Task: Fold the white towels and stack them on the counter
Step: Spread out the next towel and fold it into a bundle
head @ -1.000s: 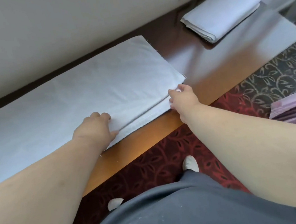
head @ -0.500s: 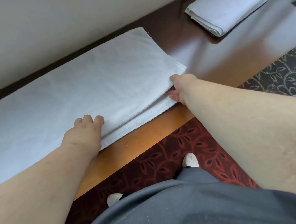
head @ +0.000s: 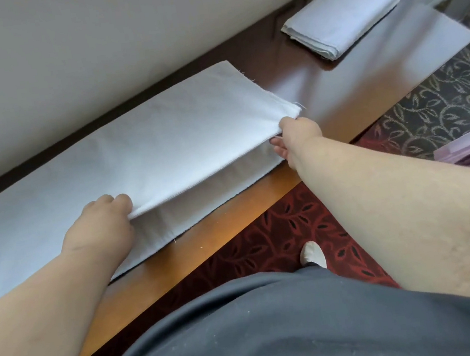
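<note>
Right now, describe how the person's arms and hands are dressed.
Both forearms are bare; no sleeves reach into view. The left hand and right hand wear no gloves, rings, watch or bracelets that I can see. A dark grey garment covers the torso.

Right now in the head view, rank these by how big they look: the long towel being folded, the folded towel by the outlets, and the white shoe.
1. Long towel, largest
2. Folded towel; it lies farther away, so it may look smaller than it is
3. White shoe, smallest
</note>
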{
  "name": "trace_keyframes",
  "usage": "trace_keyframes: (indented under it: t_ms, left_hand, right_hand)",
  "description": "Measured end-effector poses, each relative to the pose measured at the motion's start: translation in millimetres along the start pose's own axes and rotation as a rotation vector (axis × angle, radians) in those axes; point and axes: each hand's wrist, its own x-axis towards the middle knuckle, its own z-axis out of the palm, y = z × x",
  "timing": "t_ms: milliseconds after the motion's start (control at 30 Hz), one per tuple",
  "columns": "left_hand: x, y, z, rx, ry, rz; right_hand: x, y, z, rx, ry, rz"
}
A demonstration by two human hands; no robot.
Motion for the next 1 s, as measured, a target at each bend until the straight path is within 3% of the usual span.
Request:
trace_keyframes:
  t_ms: [133, 300, 400, 533, 633, 767, 900, 1000]
  left_hand:
    - [-8.6, -8.8, 1.7, 0.018, 0.004, 0.028]
    - [-16.7, -9.3, 24.9, 0.051, -0.168, 0.083]
    - [-29.0, -11.6, 40.9, 0.076, -0.146, 0.004]
    - [-33.6, -14.2, 44.9, 0.031, -0.122, -0.094]
    - [-31.6, -13.6, 43.4, 0.013, -0.129, -0.078]
    - [-29.9, -0.9, 41.9, 0.181, -0.026, 0.084]
    - [-22.5, 22.4, 40.0, 0.138, -0.067, 0.172]
    - [-23.0, 25.6, 41.1, 0.147, -0.098, 0.152]
  right_hand:
    - [-3.8, 29.5, -8.2, 0.001, 0.063, 0.035]
    - [10.7, 49.1, -23.4, -0.213, -0.147, 0.138]
    - [14.0, 47.6, -20.2, -0.177, -0.016, 0.164]
    - [15.5, 46.4, -16.3, -0.241, 0.036, 0.127]
    - [12.9, 48.1, -13.7, -0.28, 0.089, 0.063]
    - [4.6, 55.5, -8.9, -0.486, 0.148, -0.181]
    - [-0.5, 64.3, -12.0, -0.69, 0.036, -0.375]
    - [1.6, 65.2, -13.4, -0.871, -0.093, -0.364]
